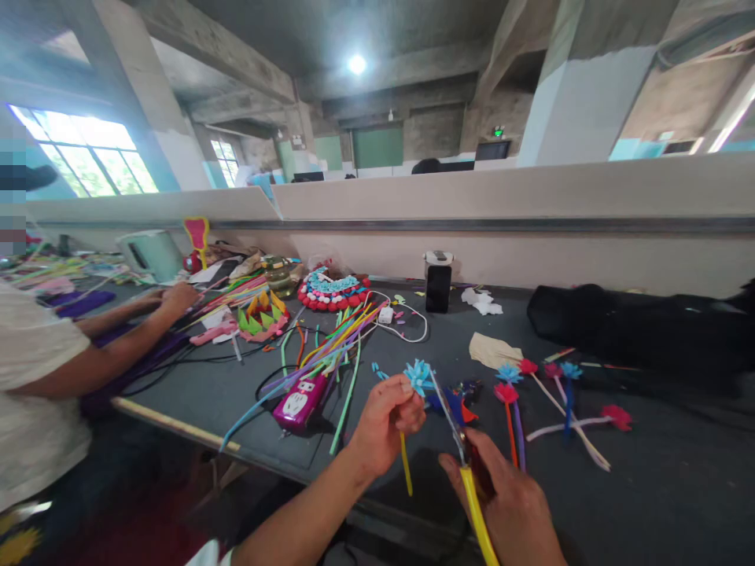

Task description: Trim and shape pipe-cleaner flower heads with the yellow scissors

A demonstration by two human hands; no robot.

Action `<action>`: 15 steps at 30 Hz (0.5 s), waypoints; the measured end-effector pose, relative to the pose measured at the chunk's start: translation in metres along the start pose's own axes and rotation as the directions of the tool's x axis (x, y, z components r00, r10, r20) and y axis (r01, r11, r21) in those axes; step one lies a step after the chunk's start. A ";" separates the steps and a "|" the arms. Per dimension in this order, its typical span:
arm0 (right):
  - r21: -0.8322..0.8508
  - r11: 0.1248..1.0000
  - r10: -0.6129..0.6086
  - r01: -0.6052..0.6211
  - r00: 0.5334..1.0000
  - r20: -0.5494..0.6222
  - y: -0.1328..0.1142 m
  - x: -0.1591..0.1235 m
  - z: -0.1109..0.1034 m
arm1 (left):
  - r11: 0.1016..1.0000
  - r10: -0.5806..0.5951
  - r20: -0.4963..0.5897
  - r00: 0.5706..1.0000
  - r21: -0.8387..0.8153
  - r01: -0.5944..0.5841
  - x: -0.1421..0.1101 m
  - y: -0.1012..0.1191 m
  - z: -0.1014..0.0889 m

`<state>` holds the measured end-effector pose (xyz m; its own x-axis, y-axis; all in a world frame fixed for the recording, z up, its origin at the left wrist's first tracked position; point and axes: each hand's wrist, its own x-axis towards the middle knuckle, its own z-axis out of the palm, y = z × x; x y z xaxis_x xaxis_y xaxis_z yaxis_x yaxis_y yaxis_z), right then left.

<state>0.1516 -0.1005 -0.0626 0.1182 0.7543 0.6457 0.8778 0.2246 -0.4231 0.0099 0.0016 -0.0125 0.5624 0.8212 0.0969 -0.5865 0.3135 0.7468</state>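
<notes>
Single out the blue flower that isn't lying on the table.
The held blue flower, pinched in the left hand beside the scissors. Two others, the left-lying blue flower and right-lying blue flower, rest on the table.

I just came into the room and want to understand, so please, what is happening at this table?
A person's left hand holds a blue flower with a yellow stem. The right hand holds scissors, their blades close beside the blue petals. More flowers lie on the table to the right. At the left, a co-worker's hands are near colourful strips.
</notes>
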 end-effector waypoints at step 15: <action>0.112 0.993 0.020 -0.027 0.998 0.057 0.000 -0.009 0.014 | 0.999 -0.035 -0.014 0.999 0.017 0.036 -0.002 -0.001 0.000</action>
<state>0.1443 -0.0982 -0.0776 0.1094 0.7927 0.5997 0.8169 0.2720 -0.5087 0.0098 -0.0002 -0.0134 0.5744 0.8163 0.0608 -0.5561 0.3346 0.7608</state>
